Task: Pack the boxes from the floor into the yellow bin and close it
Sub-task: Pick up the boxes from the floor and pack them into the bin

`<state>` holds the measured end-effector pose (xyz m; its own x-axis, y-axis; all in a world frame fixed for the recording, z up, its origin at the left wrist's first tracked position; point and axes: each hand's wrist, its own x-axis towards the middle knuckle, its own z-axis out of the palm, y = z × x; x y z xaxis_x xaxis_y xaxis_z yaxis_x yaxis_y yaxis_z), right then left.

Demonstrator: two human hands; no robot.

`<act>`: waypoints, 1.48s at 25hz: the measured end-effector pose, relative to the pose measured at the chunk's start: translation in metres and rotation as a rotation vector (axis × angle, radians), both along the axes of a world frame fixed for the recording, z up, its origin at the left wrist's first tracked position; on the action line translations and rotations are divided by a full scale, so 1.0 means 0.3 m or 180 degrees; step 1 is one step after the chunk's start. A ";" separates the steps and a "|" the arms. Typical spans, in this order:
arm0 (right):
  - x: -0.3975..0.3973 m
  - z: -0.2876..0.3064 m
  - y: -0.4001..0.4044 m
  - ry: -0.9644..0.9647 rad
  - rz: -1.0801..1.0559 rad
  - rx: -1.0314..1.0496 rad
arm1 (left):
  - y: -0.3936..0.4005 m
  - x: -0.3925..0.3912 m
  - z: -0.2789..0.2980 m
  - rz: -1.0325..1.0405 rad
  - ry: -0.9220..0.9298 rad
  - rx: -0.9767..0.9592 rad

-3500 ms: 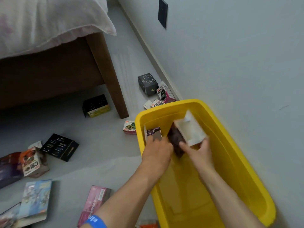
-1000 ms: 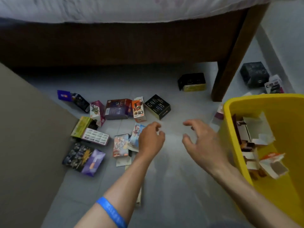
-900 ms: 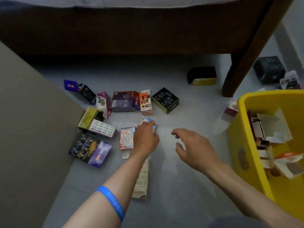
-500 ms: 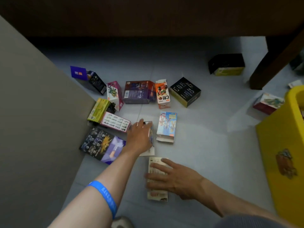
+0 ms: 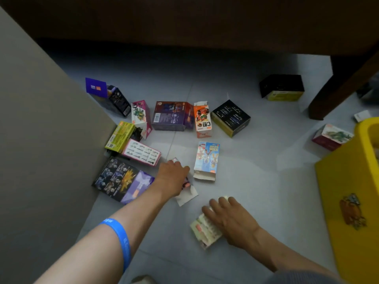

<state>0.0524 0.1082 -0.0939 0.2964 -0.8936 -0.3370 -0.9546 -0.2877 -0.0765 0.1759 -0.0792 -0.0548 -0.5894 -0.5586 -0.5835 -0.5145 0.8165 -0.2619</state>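
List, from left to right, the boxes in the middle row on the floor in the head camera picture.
Purple-flap box → pink box → dark purple box → orange box → black box → black-and-yellow box by the bed leg.

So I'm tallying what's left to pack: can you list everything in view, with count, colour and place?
Boxes on floor: about thirteen, mixed colours, mostly in a cluster by the grey panel.
Black boxes: two, one mid-floor, one under the bed edge.
Blue-white box: one, centre, flap open.
Orange box: one, beside a purple box.
Red-green box: one, beside the bin.
Yellow bin: one, right edge, open.
Bed frame: dark brown, top.
Grey panel: left.
Wristband: blue, left forearm.
Left hand: on a pinkish box, grip unclear.
Right hand: flat on a pale box.
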 end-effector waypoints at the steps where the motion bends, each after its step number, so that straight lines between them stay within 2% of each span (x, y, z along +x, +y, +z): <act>1: -0.032 0.011 0.007 0.0007 -0.0345 0.0038 | -0.006 -0.020 0.005 0.0056 0.0174 0.0042; 5: -0.169 0.080 0.042 -0.0314 -0.1524 -0.0135 | -0.040 -0.080 -0.006 -0.0275 0.0870 -0.0384; 7: -0.214 0.117 0.079 -0.0823 -0.2091 -0.0179 | -0.038 -0.133 -0.031 -0.0618 0.0880 -0.0103; 9: -0.235 0.158 0.112 -0.1571 -0.2674 -0.0110 | -0.025 -0.190 -0.043 -0.0742 0.0743 0.0134; 12: -0.266 0.226 0.131 -0.3135 -0.3440 -0.0062 | 0.010 -0.264 -0.048 -0.0551 0.0679 0.0123; 15: -0.316 0.329 0.140 -0.4104 -0.3571 -0.0109 | 0.059 -0.303 -0.050 -0.0376 0.0725 -0.0063; 17: -0.376 0.410 0.162 -0.4453 -0.3509 -0.0359 | 0.089 -0.350 0.011 0.0420 0.1461 0.0418; 19: -0.472 0.491 0.238 -0.4737 -0.3572 -0.0921 | 0.123 -0.440 0.114 0.1149 0.2538 0.1218; 21: -0.591 0.585 0.366 -0.4896 -0.3677 -0.1519 | 0.182 -0.552 0.257 0.1185 0.3309 0.1988; 23: -0.706 0.657 0.524 -0.4927 -0.3775 -0.1884 | 0.276 -0.663 0.420 0.0683 0.3597 0.2517; 26: -0.846 0.661 0.743 -0.4242 -0.4242 -0.1960 | 0.460 -0.804 0.577 -0.0069 0.3440 0.2941; 29: -0.922 0.604 0.840 -0.3938 -0.4731 -0.1912 | 0.631 -0.920 0.581 -0.0324 0.3256 0.3220; 31: -0.941 0.574 0.841 -0.3929 -0.4712 -0.2120 | 0.721 -0.980 0.548 -0.0263 0.3291 0.3244; 33: -0.965 0.581 0.820 -0.3906 -0.4586 -0.2404 | 0.796 -1.048 0.519 -0.0333 0.3481 0.2950; 37: -1.020 0.617 0.778 -0.4343 -0.3968 -0.2048 | 0.880 -1.167 0.475 -0.0149 0.3839 0.2343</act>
